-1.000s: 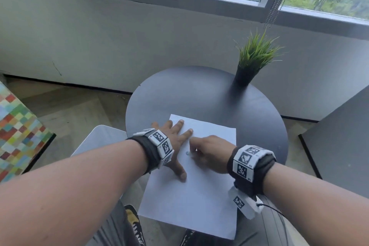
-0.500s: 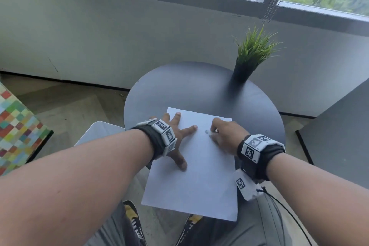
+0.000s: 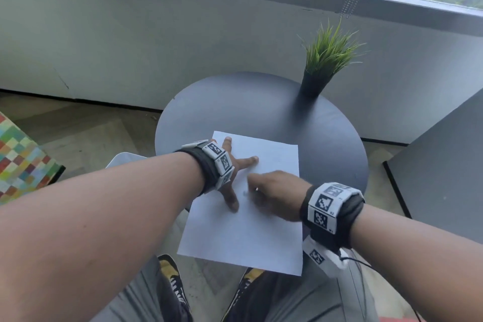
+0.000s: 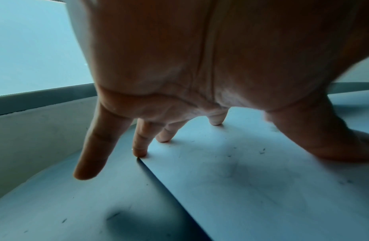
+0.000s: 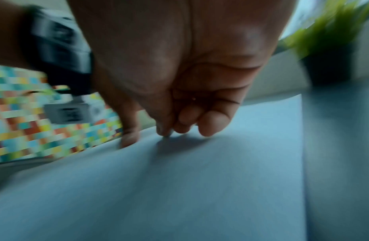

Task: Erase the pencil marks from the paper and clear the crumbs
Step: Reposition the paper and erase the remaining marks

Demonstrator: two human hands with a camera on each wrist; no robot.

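A white sheet of paper (image 3: 243, 238) lies on the round dark table (image 3: 261, 107), and its near end hangs over the table's edge. My left hand (image 3: 232, 167) presses on the sheet's upper left part with fingers spread and straight; the left wrist view shows the fingertips (image 4: 140, 153) on the paper (image 4: 262, 187). My right hand (image 3: 271, 191) is curled, motion-blurred, just right of the left thumb. It pinches a small eraser (image 5: 164, 134), mostly hidden, tip down on the paper (image 5: 179, 187). Dark crumbs (image 4: 262, 150) dot the sheet.
A potted grass plant (image 3: 324, 60) stands at the table's far right. Specks (image 4: 64, 220) also lie on the bare tabletop left of the sheet. A colourful checkered seat (image 3: 21, 159) is at the left, a dark panel (image 3: 444, 165) at the right. My knees and shoes are below the paper.
My right hand went from beside the left thumb up to the sheet's right side, then came back down-left, rubbing. The left hand stayed spread on the paper.
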